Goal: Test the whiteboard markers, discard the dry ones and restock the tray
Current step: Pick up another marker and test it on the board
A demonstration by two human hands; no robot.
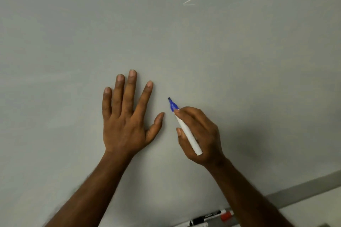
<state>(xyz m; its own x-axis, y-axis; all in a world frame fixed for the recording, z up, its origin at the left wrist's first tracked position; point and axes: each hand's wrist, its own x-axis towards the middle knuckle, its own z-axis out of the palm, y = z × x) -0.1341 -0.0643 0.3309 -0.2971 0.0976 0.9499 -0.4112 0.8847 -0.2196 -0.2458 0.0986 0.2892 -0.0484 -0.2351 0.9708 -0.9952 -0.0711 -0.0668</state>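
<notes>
The person's left hand (125,121) lies flat against the glossy pale-grey whiteboard (184,42), low on its surface and left of centre. The fingers are straight and spread and the thumb is angled out. It probably serves to steady the body while leaning in.

Just beside that thumb, the right hand (199,136) holds a white-barrelled whiteboard marker with a blue neck and dark tip (186,132). The thumb and curled fingers pinch it in a writing grip, and the barrel's back end pokes out near the heel of the hand. The cap is off. The nib points up and to the left, at or very near the board; whether it touches cannot be told.

No ink shows on the board around the nib. The test stroke therefore looks not yet drawn, or the marker is leaving nothing.

Along the board's bottom edge runs a grey ledge tray (295,197). Near its left visible end lie more markers: a black-barrelled one (210,217), a red cap (226,216) just right of it, and a white barrel (200,225) below. The picture's lower edge cuts them off, so they cannot be counted.

They lie within easy reach, and are likely the next to be tested.
</notes>
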